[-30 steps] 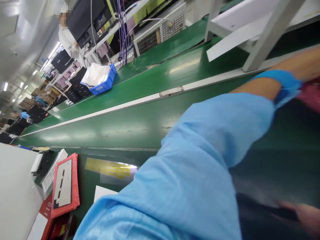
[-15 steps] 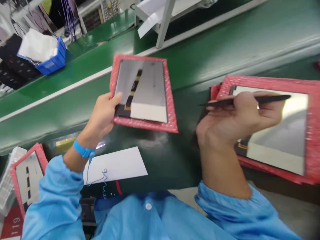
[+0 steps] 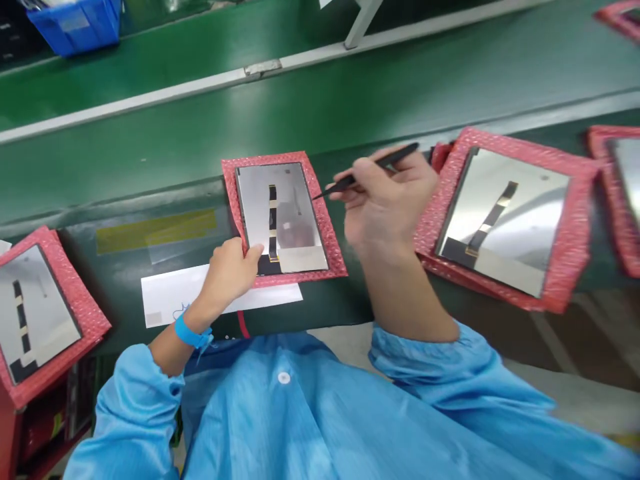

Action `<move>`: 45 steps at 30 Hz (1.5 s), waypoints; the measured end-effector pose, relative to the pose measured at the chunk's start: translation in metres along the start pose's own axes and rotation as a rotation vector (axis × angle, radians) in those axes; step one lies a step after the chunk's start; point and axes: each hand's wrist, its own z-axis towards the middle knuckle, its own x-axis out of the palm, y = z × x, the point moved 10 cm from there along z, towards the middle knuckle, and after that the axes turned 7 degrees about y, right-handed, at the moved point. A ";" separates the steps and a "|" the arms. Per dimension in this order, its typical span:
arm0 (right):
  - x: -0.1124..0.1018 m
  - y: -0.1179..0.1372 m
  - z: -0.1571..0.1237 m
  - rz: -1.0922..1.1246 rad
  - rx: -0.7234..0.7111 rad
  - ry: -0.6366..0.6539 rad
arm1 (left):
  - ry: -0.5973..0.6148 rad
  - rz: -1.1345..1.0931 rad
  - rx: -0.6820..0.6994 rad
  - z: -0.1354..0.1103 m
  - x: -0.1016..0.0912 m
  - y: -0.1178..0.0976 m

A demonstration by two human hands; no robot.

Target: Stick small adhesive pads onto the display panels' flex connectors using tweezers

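My left hand (image 3: 233, 270) grips the lower left corner of a display panel (image 3: 300, 220), thumb on top. The panel lies on a pink bubble-wrap sheet (image 3: 320, 193), its back up, with a black and gold flex cable (image 3: 273, 220) running along it. Below it a white sheet of paper (image 3: 175, 287) is partly covered. My right hand (image 3: 387, 193) holds thin black tweezers (image 3: 370, 171), closed in a pen-like grip. Their tip points left and down, near the panel's right edge; whether it touches, I cannot tell.
At the right lies a stack of pink wraps topped by another panel (image 3: 505, 220), with one more wrap (image 3: 615, 200) beyond. On the left sits a further wrapped panel (image 3: 35, 307). A blue bin (image 3: 75, 27) stands at the back left, behind a pale rail (image 3: 200, 83).
My left hand has lowered the wrapped panel toward the bench over the white paper. My right hand with the tweezers has come left from the right stack to beside that panel. The view has shifted.
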 end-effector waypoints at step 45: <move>0.138 -0.083 -0.036 -0.043 0.250 0.574 | -0.146 0.568 0.348 0.030 -0.079 0.031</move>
